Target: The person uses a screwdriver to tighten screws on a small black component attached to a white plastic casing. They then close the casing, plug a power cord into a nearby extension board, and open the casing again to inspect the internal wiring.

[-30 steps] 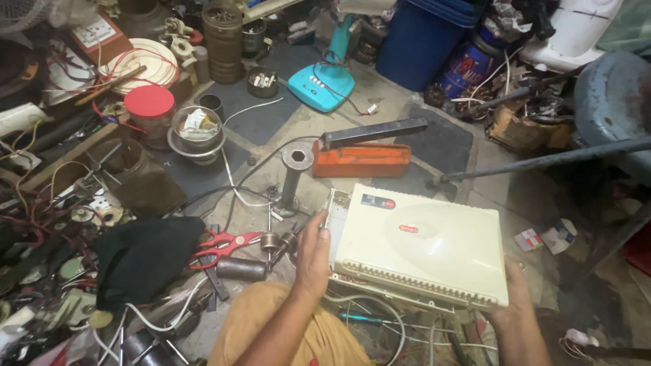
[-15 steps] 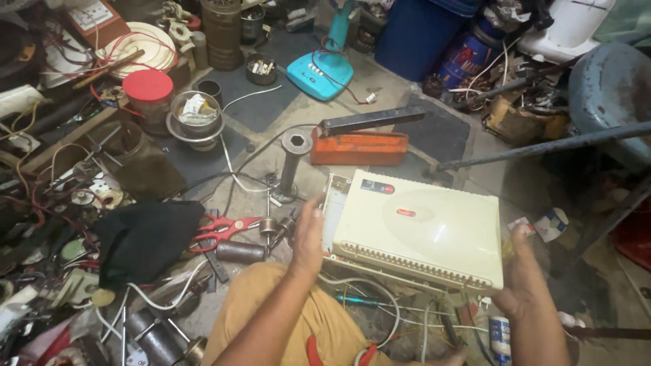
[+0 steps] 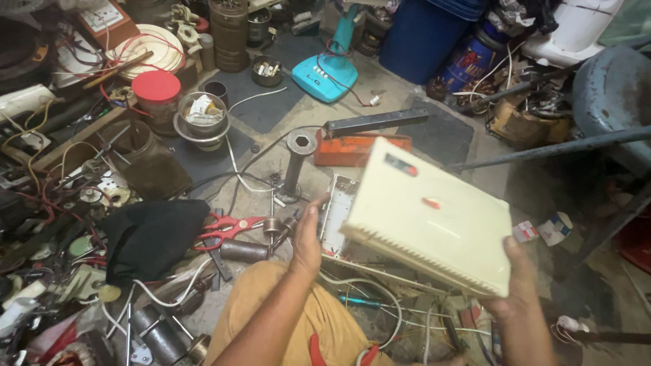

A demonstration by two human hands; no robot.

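Light was even and fairly dim, falling from above and leaving only soft shadows. The cream casing point(image 3: 434, 217) between the fingers of the left hand point(image 3: 306, 234) and the right hand point(image 3: 519, 285) was smeared by motion blur. Clutter beyond the fingertips stayed reasonably sharp, and the corners bowed slightly.

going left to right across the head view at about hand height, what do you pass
black cloth → red-handled pliers → left hand → cream plastic cover → right hand → small crumpled packets on the floor
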